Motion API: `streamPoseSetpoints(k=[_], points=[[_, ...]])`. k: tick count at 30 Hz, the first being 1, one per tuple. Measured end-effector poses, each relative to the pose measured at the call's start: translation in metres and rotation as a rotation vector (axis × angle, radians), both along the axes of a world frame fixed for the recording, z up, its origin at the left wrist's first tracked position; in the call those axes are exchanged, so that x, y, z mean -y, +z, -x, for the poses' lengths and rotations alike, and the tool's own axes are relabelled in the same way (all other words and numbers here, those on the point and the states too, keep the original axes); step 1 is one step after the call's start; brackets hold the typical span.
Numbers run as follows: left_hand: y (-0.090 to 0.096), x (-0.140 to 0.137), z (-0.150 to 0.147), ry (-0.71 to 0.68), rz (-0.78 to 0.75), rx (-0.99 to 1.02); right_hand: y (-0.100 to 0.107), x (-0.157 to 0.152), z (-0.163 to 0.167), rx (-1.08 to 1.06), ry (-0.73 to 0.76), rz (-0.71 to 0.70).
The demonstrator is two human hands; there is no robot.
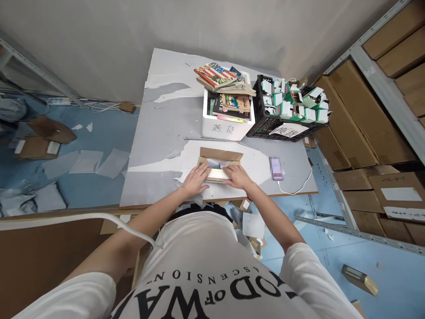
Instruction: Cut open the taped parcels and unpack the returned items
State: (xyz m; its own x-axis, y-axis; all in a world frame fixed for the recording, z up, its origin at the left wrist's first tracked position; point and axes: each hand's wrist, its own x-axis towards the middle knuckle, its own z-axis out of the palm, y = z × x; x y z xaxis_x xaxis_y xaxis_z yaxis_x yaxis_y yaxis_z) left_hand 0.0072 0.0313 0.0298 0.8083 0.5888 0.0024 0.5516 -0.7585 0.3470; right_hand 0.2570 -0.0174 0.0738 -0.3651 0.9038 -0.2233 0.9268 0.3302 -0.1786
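Observation:
A small open cardboard box (pixel 222 153) lies on the table in front of my body, its far flap standing up. Something pale and bluish, wrapped or shiny, shows inside; I cannot make out what it is. My left hand (pixel 196 179) grips the box at its left end, fingertips over the near side and thumb towards me. At the right end, my right hand (pixel 237 176) holds the same near side, its fingers curled over the edge. Part of the box's near wall is hidden by both hands.
Behind the box stand a white foam bin (pixel 226 129) piled with books and a black crate (pixel 262 126) of green-white cartons. A phone (pixel 276 169) on a cable lies to the right. A white cable (pixel 99 216) crosses my left arm. Cartons fill the right shelf (pixel 360 48); paper litters the floor.

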Motion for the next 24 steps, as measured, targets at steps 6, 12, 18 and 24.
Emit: streamPoseSetpoints(k=[6, 12, 18, 24], points=[[-0.004, -0.053, 0.019, 0.037, 0.155, 0.041, -0.009, 0.019, 0.008, 0.134, -0.129, -0.061], [-0.012, -0.055, 0.014, 0.045, 0.186, 0.062, -0.048, 0.076, 0.027, 0.130, -0.076, -0.185], [0.009, -0.053, 0.021, -0.058, 0.127, -0.137, -0.043, 0.088, 0.025, 0.012, -0.128, -0.095], [0.045, -0.040, -0.009, -0.215, -0.019, -0.106, 0.021, 0.036, 0.022, 0.018, -0.175, 0.052]])
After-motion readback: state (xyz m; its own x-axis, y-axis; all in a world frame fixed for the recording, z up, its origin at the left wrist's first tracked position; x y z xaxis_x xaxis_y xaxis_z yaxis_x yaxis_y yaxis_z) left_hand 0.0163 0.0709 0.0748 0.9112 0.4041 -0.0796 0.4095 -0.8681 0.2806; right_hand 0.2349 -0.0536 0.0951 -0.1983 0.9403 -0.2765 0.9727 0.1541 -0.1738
